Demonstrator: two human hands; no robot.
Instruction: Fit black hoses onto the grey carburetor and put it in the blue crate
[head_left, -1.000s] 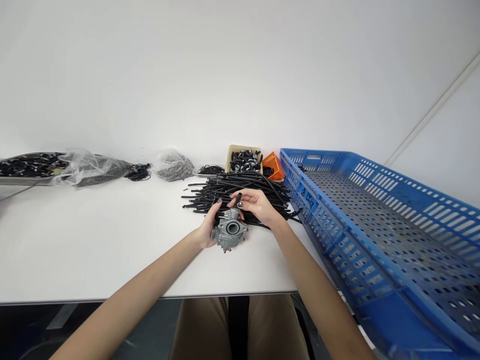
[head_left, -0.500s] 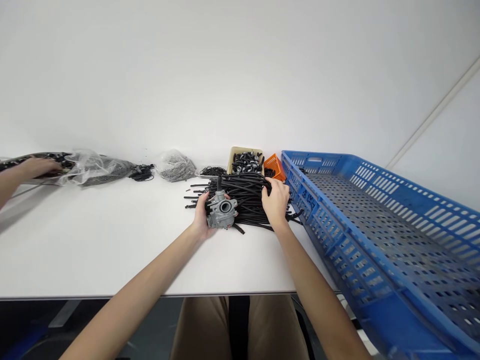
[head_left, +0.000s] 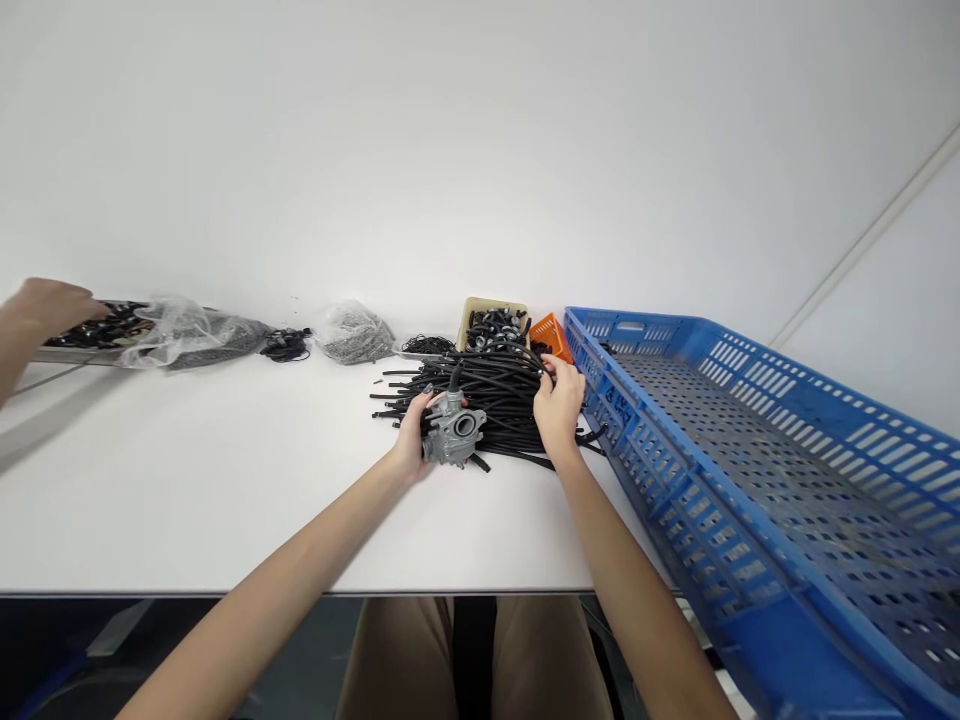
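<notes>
The left hand (head_left: 412,438), arm stretched forward, is clamped around the side of a metal carburetor (head_left: 450,432), left of the blue crate (head_left: 780,640). The bore (head_left: 464,425) faces the camera; the long axis points away, black tube (head_left: 455,378) at the far end. The right hand (head_left: 560,405), just beside the crate, curls over black hoses (head_left: 502,400); whether it grips one, I cannot tell.

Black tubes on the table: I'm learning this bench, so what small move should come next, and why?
Probably draw one of the black tubes clear with the right hand: it is at the pile's right side, while the left hand holds the carburetor.
</notes>
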